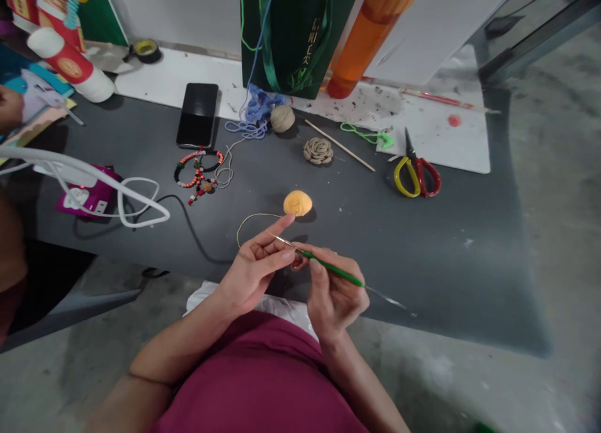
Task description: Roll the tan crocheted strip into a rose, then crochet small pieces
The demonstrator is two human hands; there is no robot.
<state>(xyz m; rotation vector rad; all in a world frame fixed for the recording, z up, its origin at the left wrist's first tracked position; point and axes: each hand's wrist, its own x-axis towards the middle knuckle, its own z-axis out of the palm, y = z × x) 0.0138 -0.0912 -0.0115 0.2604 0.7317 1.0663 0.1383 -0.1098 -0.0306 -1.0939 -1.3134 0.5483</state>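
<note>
My right hand [334,290] grips a green-handled crochet hook [328,267] whose metal tip points left toward my left hand [256,267]. That hand pinches a thin yellow yarn strand [248,220], index finger stretched out. The strand loops over the dark table [422,245] to a small yellow yarn ball [297,203] just beyond my fingers. Both hands hover above the table's near edge.
Scissors [417,173] lie at the right, with a thin wooden stick [340,146], a coiled jute piece [318,150] and a twine ball [282,117] behind. A black phone [198,114], beaded bracelets [198,169], white cables [117,192], a green bag [293,35] and an orange bottle [370,29] are also there.
</note>
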